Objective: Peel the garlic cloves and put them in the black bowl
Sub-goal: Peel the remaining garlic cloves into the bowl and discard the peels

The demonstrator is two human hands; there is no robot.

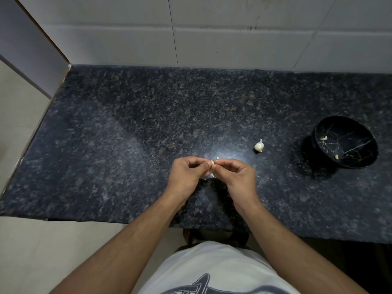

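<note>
My left hand [187, 175] and my right hand [235, 174] meet over the middle of the dark granite counter [127, 134], and their fingertips pinch a small pale garlic clove [212, 162] between them. A white garlic bulb [259, 146] lies on the counter up and to the right of my hands. Further right stands the black bowl [360, 132], marbled with thin light veins, holding two peeled cloves, one [324, 138] near its left rim and the other [336, 156] near its front.
A small white scrap of skin [217, 158] lies just beyond my fingertips, another bit [212, 176] below them. A tiled wall [212, 39] backs the counter. The counter ends at the left over a pale floor [19, 124].
</note>
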